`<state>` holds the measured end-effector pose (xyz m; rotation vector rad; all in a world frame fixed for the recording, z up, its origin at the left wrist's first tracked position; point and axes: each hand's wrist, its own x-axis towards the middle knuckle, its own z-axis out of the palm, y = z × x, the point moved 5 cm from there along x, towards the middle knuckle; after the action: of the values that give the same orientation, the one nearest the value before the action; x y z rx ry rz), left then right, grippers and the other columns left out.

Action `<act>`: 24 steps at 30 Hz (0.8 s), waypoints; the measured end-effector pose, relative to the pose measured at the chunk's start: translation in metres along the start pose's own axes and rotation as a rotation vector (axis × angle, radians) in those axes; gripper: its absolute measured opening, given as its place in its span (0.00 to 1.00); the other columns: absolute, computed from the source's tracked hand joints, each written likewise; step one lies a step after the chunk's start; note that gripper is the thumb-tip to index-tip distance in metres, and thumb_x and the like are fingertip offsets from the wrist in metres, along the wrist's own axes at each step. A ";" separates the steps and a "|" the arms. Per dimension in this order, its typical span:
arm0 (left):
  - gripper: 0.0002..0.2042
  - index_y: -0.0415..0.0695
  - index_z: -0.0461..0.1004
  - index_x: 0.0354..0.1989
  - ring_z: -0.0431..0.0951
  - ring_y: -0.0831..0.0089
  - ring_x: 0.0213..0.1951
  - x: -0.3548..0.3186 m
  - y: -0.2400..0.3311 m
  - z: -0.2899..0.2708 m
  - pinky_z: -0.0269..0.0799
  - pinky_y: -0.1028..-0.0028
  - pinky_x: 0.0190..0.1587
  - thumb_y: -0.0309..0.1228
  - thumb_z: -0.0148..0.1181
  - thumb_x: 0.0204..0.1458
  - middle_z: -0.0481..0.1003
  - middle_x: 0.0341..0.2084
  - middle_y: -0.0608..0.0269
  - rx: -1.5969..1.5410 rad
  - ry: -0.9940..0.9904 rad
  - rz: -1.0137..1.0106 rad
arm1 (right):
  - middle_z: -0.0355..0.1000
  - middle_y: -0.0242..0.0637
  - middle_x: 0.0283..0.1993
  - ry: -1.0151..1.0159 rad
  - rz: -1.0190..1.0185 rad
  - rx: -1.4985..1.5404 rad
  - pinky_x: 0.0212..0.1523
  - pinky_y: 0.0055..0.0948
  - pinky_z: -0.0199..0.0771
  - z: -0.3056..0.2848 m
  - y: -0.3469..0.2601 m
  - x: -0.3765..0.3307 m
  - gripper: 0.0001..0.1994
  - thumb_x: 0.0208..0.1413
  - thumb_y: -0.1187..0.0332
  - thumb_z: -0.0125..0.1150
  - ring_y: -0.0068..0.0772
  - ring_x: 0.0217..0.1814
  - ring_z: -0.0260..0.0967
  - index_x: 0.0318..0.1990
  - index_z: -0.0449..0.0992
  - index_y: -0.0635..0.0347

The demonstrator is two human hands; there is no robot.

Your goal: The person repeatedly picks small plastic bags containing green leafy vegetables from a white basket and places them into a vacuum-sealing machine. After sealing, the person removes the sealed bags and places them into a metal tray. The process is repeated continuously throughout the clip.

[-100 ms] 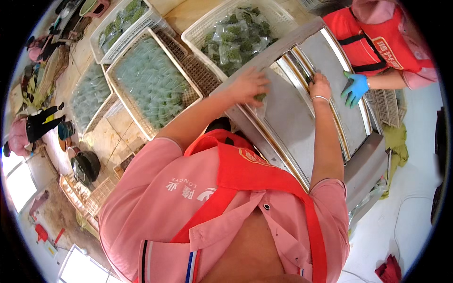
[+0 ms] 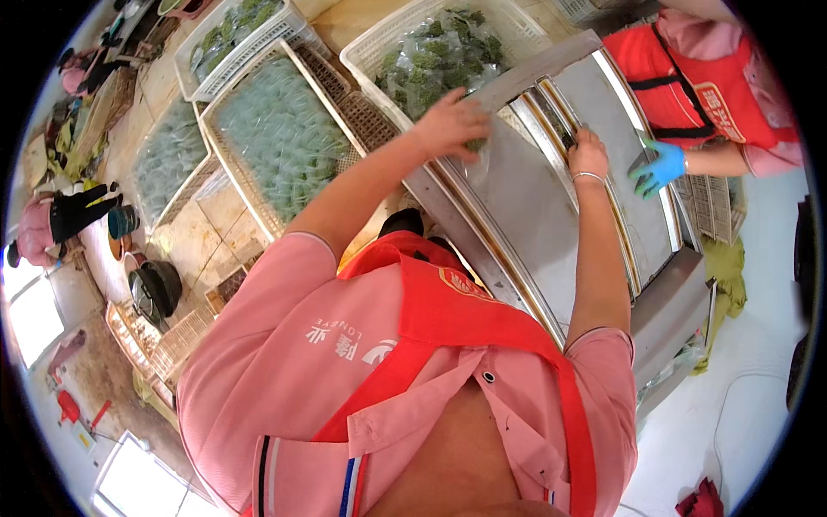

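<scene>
Bag (image 2: 477, 164) of clear, thin plastic film with a trace of green, partly covered by the left hand (image 2: 452, 127)

The bag is seen at the near-left edge of a grey, flat-topped metal machine (image 2: 525, 207). The left hand's fingers are spread above it; whether film is pinched cannot be told. The right hand (image 2: 588, 157) is curled at a long, narrow, silver-and-brown metal bar (image 2: 610, 215); its grip is hidden. The bag is judged light, limp and slippery, its contents easily crushed, so it is best taken by loose film at an edge. Its direction and long axis cannot be made out; the bar's long axis is slanted from upper left to lower right.
</scene>
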<state>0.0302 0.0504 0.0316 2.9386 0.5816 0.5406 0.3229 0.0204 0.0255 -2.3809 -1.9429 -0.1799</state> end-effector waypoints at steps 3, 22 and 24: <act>0.18 0.55 0.73 0.44 0.61 0.61 0.59 -0.025 0.006 -0.006 0.46 0.51 0.63 0.42 0.59 0.43 0.67 0.53 0.67 0.287 0.007 -0.299 | 0.71 0.44 0.36 -0.083 0.050 0.121 0.40 0.39 0.72 -0.011 0.006 -0.062 0.07 0.46 0.68 0.55 0.47 0.39 0.70 0.34 0.72 0.55; 0.13 0.47 0.75 0.39 0.75 0.56 0.39 -0.327 0.136 -0.001 0.69 0.62 0.44 0.37 0.58 0.45 0.77 0.35 0.55 -0.455 0.062 -1.156 | 0.71 0.36 0.31 -0.169 -0.261 0.952 0.33 0.29 0.70 -0.027 -0.186 -0.181 0.06 0.48 0.72 0.59 0.32 0.29 0.69 0.35 0.75 0.60; 0.15 0.47 0.75 0.41 0.76 0.56 0.39 -0.357 0.147 0.000 0.70 0.62 0.43 0.39 0.57 0.46 0.77 0.35 0.55 -0.479 -0.065 -1.203 | 0.71 0.35 0.31 -0.187 -0.375 0.879 0.35 0.29 0.70 -0.034 -0.226 -0.194 0.06 0.48 0.73 0.59 0.31 0.31 0.69 0.35 0.75 0.60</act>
<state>-0.2268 -0.2225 -0.0603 1.6924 1.6801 0.3293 0.0614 -0.1263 0.0282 -1.5002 -1.9345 0.7447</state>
